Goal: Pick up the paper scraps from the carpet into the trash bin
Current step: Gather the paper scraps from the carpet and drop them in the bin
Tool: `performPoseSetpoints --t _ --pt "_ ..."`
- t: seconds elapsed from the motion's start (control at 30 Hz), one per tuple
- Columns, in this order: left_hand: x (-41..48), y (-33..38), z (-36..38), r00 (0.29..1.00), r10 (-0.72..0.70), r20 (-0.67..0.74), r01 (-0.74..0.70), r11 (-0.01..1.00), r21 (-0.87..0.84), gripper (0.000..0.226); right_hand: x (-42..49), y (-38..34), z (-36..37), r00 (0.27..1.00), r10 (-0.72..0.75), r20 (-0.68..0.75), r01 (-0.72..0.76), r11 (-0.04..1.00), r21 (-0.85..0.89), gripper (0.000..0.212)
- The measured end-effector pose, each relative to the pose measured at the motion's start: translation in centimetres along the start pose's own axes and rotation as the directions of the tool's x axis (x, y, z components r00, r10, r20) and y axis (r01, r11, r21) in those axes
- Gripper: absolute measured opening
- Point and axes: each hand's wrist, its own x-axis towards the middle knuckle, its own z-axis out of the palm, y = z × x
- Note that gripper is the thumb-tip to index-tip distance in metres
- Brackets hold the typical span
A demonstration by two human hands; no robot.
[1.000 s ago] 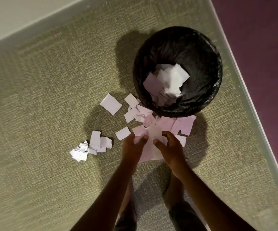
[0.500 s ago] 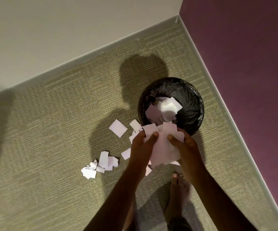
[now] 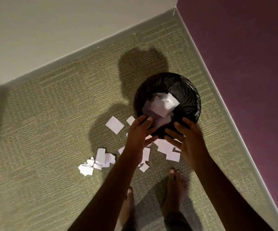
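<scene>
A round trash bin (image 3: 187, 90) lined with a black bag stands in the room's corner, with a heap of white paper scraps (image 3: 162, 105) inside it. My left hand (image 3: 139, 136) and my right hand (image 3: 187, 140) hover apart over the bin's near rim, fingers spread, holding nothing. White scraps lie on the carpet: a square piece (image 3: 114, 125) left of the bin, a small pile (image 3: 95, 162) farther left, and several pieces (image 3: 167, 149) between and under my hands.
The olive carpet (image 3: 51, 122) meets a cream wall (image 3: 51, 30) at the back and a purple wall (image 3: 251, 64) on the right, each with a pale baseboard. My bare feet (image 3: 175, 185) stand just behind the scraps.
Both hands lifted a bunch of scraps from the carpet up to the bin, then parted and let go. The hands now hold nothing and the heap in the bin looks bigger.
</scene>
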Motion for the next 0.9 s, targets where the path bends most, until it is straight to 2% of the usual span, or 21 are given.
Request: performPoseSetpoints --t 0.1,0.2,0.33,0.5,0.57,0.7,0.8,0.9 --pt "-0.2 -1.0 -0.9 0.996 0.061 -0.059 -0.062 0.998 -0.016 0.018 -0.8 0.4 -0.9 0.998 -0.020 -0.064 0.022 0.999 0.026 0.043" --pt "-0.3 -2.4 -2.4 0.986 0.078 -0.151 -0.081 0.997 -0.017 0.024 -1.4 0.8 -2.0 0.993 -0.031 -0.110 0.029 0.999 -0.015 0.030" --pt "0.5 -4.9 -5.2 0.973 0.068 -0.222 -0.061 0.997 0.038 0.009 -1.3 2.0 -3.6 0.980 -0.046 -0.195 0.043 0.999 -0.019 0.023" --pt "4.0 -10.1 -8.9 0.953 0.056 -0.299 0.013 0.974 0.224 0.013 0.4 4.8 -6.0 0.966 -0.082 -0.246 0.066 0.995 -0.071 0.029" --pt "6.0 -12.7 -10.4 0.939 0.085 -0.334 0.054 0.922 0.384 0.014 1.8 6.6 -7.0 0.963 -0.070 -0.260 0.050 0.995 -0.084 0.028" --pt "9.0 -17.6 -13.0 0.889 0.237 -0.392 0.096 0.741 0.664 0.012 5.2 11.5 -8.5 0.963 -0.014 -0.268 -0.030 0.987 -0.160 0.028" --pt "10.5 -20.9 -13.9 0.865 0.290 -0.410 0.112 0.685 0.720 0.011 7.3 16.0 -9.1 0.977 0.012 -0.214 -0.078 0.951 -0.300 0.032" --pt "11.4 -23.6 -14.3 0.891 0.307 -0.334 0.065 0.643 0.763 0.037 9.3 20.5 -9.0 0.992 0.081 -0.096 -0.121 0.831 -0.544 0.037"
